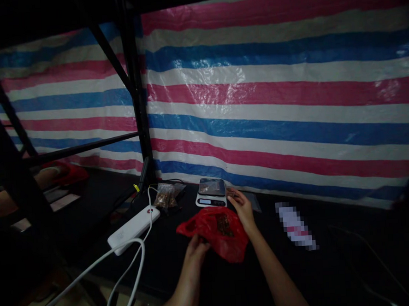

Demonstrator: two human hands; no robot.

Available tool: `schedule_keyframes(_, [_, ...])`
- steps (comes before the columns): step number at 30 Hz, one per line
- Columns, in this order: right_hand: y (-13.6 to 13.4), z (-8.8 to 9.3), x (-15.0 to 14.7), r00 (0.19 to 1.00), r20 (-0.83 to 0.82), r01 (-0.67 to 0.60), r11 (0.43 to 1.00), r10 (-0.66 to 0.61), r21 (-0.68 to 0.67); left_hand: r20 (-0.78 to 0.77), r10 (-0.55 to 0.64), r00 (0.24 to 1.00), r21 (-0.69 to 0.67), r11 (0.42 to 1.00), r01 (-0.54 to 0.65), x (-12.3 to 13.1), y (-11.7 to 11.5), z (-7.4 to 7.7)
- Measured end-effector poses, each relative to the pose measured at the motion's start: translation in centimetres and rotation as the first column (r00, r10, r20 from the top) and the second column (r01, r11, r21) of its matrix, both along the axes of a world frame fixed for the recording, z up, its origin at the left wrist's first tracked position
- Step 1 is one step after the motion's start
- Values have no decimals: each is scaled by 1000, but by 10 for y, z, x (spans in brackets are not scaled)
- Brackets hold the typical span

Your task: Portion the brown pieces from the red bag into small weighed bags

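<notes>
A red plastic bag [214,232] with brown bits inside lies open on the dark table. My left hand [195,248] grips its near edge, fingers closed on the plastic. My right hand [242,209] reaches past the bag's far side toward a small digital scale [211,192], fingers curled; whether it holds anything is hidden. A clear pouch sits on the scale's platform. Left of the scale lies a small clear bag of brown pieces [165,196].
A white power bank [134,229] with a looping white cable [127,287] lies at the left. A black metal rack post [135,83] stands behind it. A striped red, white and blue tarp [283,88] covers the back. A blurred-out white packet [295,226] lies to the right.
</notes>
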State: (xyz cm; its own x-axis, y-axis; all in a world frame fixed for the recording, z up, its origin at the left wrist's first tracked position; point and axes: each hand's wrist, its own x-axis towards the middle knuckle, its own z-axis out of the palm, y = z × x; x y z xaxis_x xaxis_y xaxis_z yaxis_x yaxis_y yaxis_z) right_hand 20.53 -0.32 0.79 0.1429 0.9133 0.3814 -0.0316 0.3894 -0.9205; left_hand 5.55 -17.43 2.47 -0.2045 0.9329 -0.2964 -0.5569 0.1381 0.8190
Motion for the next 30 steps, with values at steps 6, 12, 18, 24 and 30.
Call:
schedule_keyframes(6, [-3, -8, 1, 995, 49, 90, 996, -90, 4, -209, 550, 809, 582, 734, -349, -46, 52, 84])
schedule_keyframes(12, [-2, -12, 5, 994, 65, 91, 996, -92, 18, -777, 439, 450, 629, 560, 539, -27, 160, 92])
schedule_keyframes(18, [-1, -10, 5, 995, 81, 57, 998, -58, 21, -959, 167, 227, 282, 568, 773, -19, 239, 35])
schedule_keyframes(24, [-2, -5, 5, 992, 110, 62, 998, -64, 20, -978, -62, 197, 108, 657, 746, -19, 269, 17])
schedule_keyframes(30, [-1, -5, 5, 998, 50, 35, 999, -36, 22, -967, -64, 245, 142, 665, 733, -17, 268, 19])
